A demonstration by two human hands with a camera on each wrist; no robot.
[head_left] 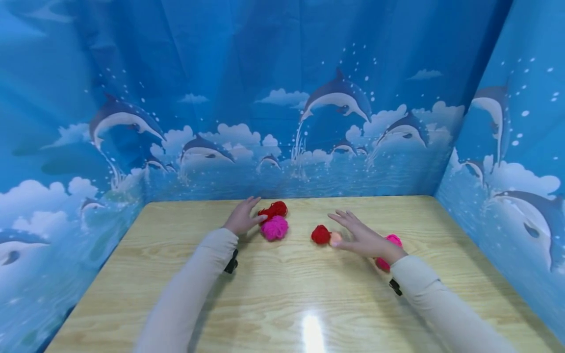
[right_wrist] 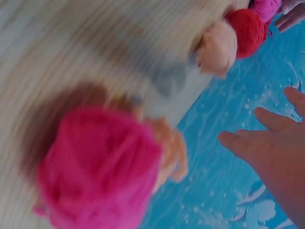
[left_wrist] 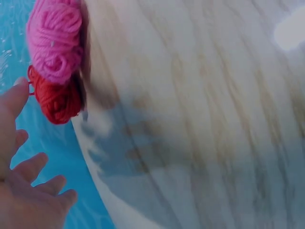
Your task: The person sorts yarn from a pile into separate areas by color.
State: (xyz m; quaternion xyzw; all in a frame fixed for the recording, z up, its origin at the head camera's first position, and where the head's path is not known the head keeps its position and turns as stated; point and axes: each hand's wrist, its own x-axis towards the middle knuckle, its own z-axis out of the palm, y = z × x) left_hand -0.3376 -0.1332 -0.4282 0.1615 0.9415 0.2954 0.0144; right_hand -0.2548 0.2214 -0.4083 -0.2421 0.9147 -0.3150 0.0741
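Note:
My left hand (head_left: 243, 216) hovers at the left of two yarn balls, fingers spread and holding nothing. Its thumb tip overlaps the red yarn ball (head_left: 278, 209) in the head view; a magenta yarn ball (head_left: 274, 229) sits against that ball's near side. In the left wrist view, loose red strands stick out by the thumb (left_wrist: 18, 95). Fingers extended, my right hand (head_left: 364, 239) is above the table with nothing in its grasp. Beside its thumb lie a peach yarn ball (right_wrist: 218, 47) and a second red yarn ball (head_left: 320, 235). Hot pink yarn (right_wrist: 100, 167) lies under the right wrist, partly hidden in the head view.
A light wood-grain table (head_left: 269, 299) carries the yarn. Behind it and at both sides hangs a blue curtain (head_left: 247, 59) printed with dolphins. Orange-peach yarn (right_wrist: 174, 148) shows beside the hot pink yarn. Both forearms reach in from the near edge.

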